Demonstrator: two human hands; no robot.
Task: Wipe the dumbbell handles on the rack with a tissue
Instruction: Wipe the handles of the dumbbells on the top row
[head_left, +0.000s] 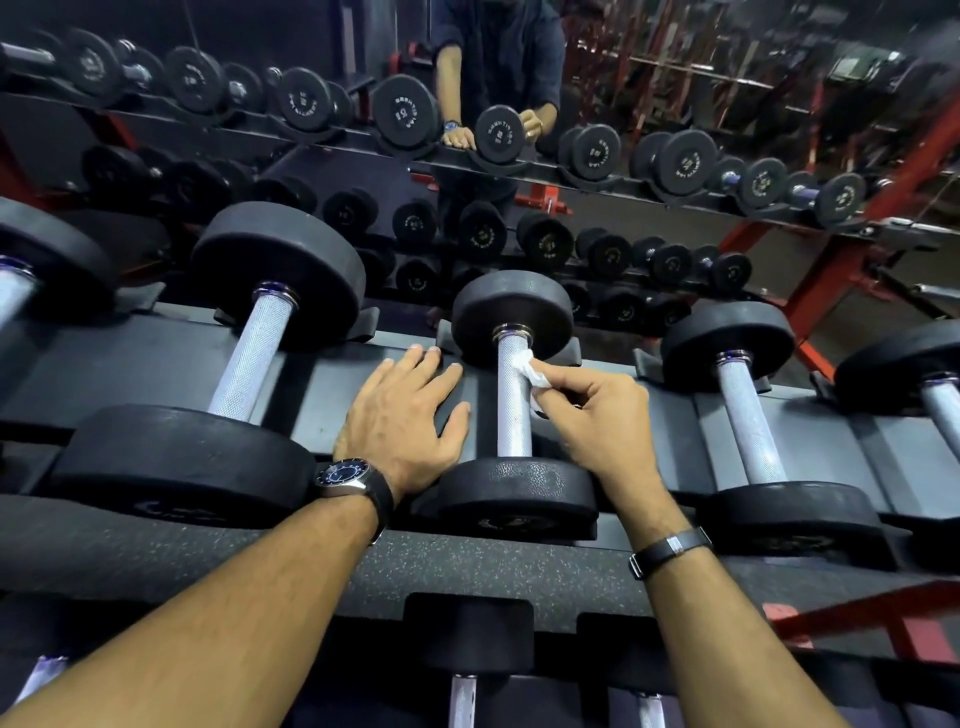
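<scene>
Several dumbbells lie side by side on the top shelf of the rack (332, 374), each in its own cradle, and a mirror behind doubles the rows. The dumbbell being cleaned (514, 400) sits in the middle of the shelf, between a bigger one (249, 358) on its left and a similar one (748, 421) on its right. Its long axis runs straight away from the person, one black head near the front edge and the other toward the mirror, so the knurled handle (513, 415) points front to back.

The left hand (405, 415) lies flat on the shelf just beside the handle, fingers straight and spread, holding nothing. The right hand (597, 410) pinches a crumpled white tissue (530, 370) between thumb and fingertips and presses it against the right side of the handle, close to the far collar.

Judging from this, the risks are small but real: the rough knurling could snag and shred so thin a wad, leaving bits on the steel, and a one-sided stroke would miss the handle's underside and left face. Pushing hard sideways might also roll the dumbbell in its cradle toward the resting fingers (441, 371)
</scene>
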